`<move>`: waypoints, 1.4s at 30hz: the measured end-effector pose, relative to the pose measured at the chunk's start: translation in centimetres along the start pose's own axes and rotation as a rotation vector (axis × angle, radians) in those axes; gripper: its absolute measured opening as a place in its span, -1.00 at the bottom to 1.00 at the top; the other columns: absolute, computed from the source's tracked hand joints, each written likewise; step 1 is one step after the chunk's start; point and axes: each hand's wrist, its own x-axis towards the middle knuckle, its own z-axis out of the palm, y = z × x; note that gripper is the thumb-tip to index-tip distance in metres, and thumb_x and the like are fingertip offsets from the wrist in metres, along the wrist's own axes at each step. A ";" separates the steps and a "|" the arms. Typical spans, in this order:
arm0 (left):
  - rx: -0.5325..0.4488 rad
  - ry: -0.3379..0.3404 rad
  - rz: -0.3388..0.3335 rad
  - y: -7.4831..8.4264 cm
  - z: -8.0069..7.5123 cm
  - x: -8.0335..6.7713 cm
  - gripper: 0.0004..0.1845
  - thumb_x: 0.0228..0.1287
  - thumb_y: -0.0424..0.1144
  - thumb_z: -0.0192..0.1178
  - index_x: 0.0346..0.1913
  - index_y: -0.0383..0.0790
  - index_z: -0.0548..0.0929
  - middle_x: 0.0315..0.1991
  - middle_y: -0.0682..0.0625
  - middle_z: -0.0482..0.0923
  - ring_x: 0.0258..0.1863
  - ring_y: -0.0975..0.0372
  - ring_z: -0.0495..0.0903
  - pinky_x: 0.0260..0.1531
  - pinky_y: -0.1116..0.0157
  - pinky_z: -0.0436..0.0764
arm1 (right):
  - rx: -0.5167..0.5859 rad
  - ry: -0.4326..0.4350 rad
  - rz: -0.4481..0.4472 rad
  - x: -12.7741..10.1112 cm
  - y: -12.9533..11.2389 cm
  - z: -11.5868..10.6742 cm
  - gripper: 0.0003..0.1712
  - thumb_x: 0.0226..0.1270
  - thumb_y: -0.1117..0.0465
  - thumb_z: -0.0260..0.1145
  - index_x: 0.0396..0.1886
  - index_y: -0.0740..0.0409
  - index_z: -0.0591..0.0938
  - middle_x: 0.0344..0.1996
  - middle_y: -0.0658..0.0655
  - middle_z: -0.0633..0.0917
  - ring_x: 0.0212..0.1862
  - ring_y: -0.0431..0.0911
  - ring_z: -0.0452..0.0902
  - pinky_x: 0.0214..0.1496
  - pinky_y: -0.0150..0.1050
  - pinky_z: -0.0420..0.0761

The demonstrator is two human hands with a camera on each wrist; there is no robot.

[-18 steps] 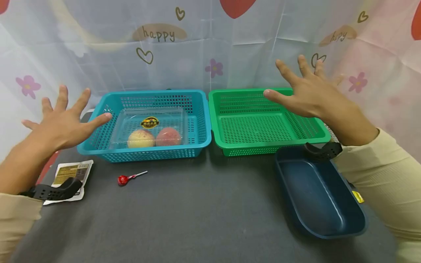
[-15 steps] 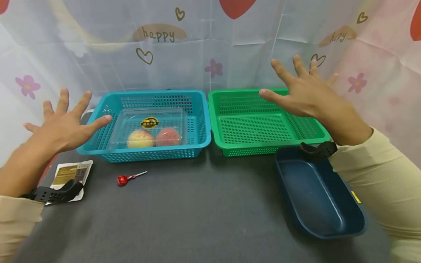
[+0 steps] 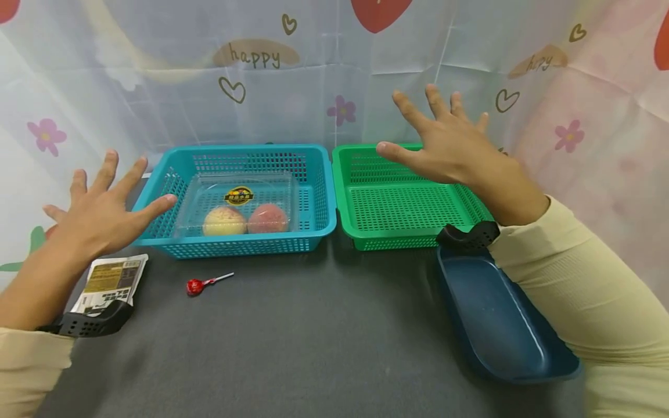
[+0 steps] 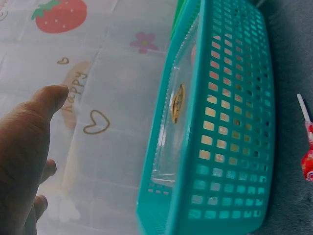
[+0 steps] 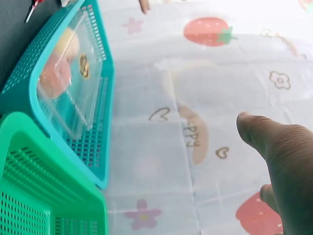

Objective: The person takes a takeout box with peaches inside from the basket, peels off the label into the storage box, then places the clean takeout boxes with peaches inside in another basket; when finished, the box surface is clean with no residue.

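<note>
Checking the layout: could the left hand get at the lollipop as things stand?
Probably yes. The lollipop lies in the open on the dark table, in front of the blue basket; the open left hand hovers nearby with nothing between.

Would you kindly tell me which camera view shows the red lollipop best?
The head view shows it best: the whole lollipop lies on the dark table in front of the blue basket, stick and all. The left wrist view catches it only at the right edge, partly cut off. The right wrist view shows just a sliver at the top left corner.
</note>
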 end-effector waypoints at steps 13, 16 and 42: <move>-0.100 0.096 0.091 -1.4 1.7 -0.8 -0.11 0.32 0.29 -0.03 0.55 -0.03 -0.07 0.53 -0.14 -0.43 0.41 -0.28 -0.45 -0.09 -0.57 -0.39 | 0.019 0.022 -0.088 1.6 -2.1 1.1 -0.03 0.24 -0.56 -0.21 0.53 -0.40 -0.28 0.51 0.16 -0.30 0.46 0.29 -0.43 0.24 0.47 -0.31; -0.121 0.097 0.113 -1.9 2.2 -0.8 -0.13 0.33 0.25 0.00 0.55 -0.04 -0.06 0.53 -0.12 -0.40 0.42 -0.27 -0.41 -0.06 -0.56 -0.36 | 0.035 0.028 -0.101 1.9 -2.5 1.4 -0.04 0.24 -0.56 -0.20 0.53 -0.42 -0.27 0.52 0.14 -0.28 0.47 0.25 -0.40 0.28 0.43 -0.27; -0.305 0.072 0.168 -5.8 6.7 -0.7 -0.26 0.41 0.07 0.03 0.47 -0.31 0.15 0.54 -0.14 -0.29 0.43 -0.25 -0.27 0.15 -0.42 -0.15 | 0.255 -0.015 -0.191 6.2 -7.1 5.4 -0.06 0.25 -0.48 -0.02 0.53 -0.45 -0.14 0.52 0.18 -0.11 0.46 0.25 -0.21 0.32 0.32 -0.03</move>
